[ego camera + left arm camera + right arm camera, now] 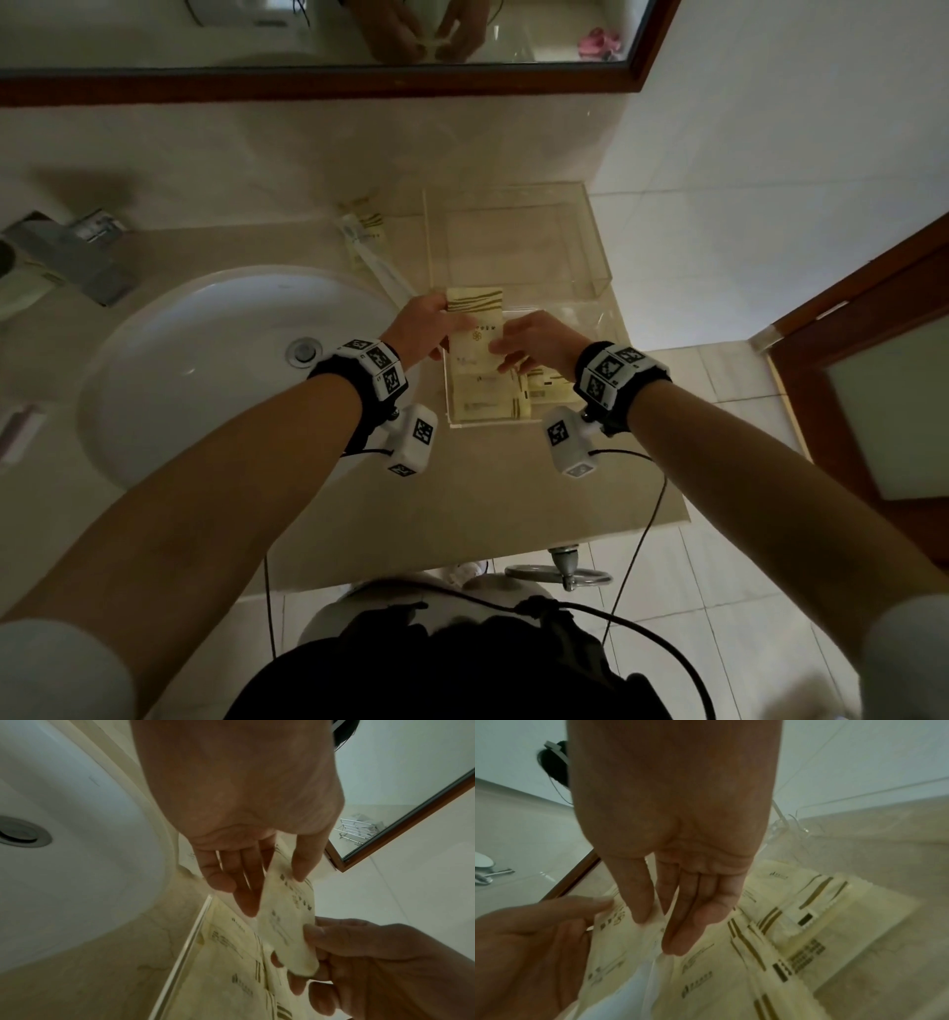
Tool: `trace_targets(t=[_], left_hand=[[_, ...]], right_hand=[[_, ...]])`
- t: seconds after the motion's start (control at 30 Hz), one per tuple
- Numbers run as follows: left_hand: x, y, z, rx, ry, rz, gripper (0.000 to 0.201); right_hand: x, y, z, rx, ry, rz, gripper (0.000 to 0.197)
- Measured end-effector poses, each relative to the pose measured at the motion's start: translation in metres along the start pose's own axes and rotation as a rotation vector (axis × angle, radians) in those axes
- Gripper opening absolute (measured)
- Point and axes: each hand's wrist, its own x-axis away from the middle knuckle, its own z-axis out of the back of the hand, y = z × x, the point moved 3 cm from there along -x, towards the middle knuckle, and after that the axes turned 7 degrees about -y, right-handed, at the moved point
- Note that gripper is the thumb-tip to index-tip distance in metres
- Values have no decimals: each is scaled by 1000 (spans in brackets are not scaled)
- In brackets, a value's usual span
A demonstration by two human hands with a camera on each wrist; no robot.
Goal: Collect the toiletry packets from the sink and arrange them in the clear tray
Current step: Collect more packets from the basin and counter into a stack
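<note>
Bathroom, likely hotel-type. White oval sink point(215, 360) with metal drain point(304, 351) set in a beige marble-look counter point(462, 503), chrome faucet point(77, 257) at its left. Wood-framed mirror point(359, 82) above on a tiled wall. Pale tiled floor point(719, 591), brown door frame point(847, 318) at right. Chrome towel ring point(560, 570) under the counter edge. Yellow-cream toiletry packets point(493, 406) lie in a clear tray point(452, 411), more packets point(364, 231) on the counter behind.

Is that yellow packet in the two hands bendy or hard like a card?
Probably bendy: the packet looks thin and flat, and its lower corner curves between the right hand's fingers. Likely very light, since the left hand holds it by thumb and fingertips only. It shouldn't roll.
</note>
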Motion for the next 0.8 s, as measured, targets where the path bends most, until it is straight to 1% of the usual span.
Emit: trace_targets(t=[0.07, 0.1, 0.17, 0.23, 0.3, 0.37, 0.43, 0.53, 0.67, 0.8], left_hand=[[-1, 3, 1, 31, 2, 1, 6], [-2, 3, 1, 36, 4, 2, 5], [-4, 2, 3, 17, 10, 6, 9], [-5, 0, 5, -14, 8, 24, 11], [-6, -2, 7, -57, -10, 42, 11], [-6, -4, 8, -80, -11, 53, 11], [-9, -7, 8, -83, 16, 66, 14], [-10, -7, 8, -80, 38, 76, 16], [-9, -4, 6, -91, 20, 60, 17], [-10, -10, 14, -209, 114, 70, 32]], right_hand=[[1, 1, 4, 57, -15, -23, 18], [1, 1, 5, 68, -21, -27, 20], [1, 2, 9, 31, 7, -17, 16], [3, 2, 15, -36, 87, 0, 12], [2, 4, 21, -80, 160, 5, 16], [0, 7, 24, -101, 184, 1, 20], [-2, 8, 25, -107, 196, -4, 24], [-5, 9, 27, -99, 241, -18, 28], [-6, 12, 30, -70, 286, -41, 25], [-7, 13, 30, 31, 295, -42, 21]])
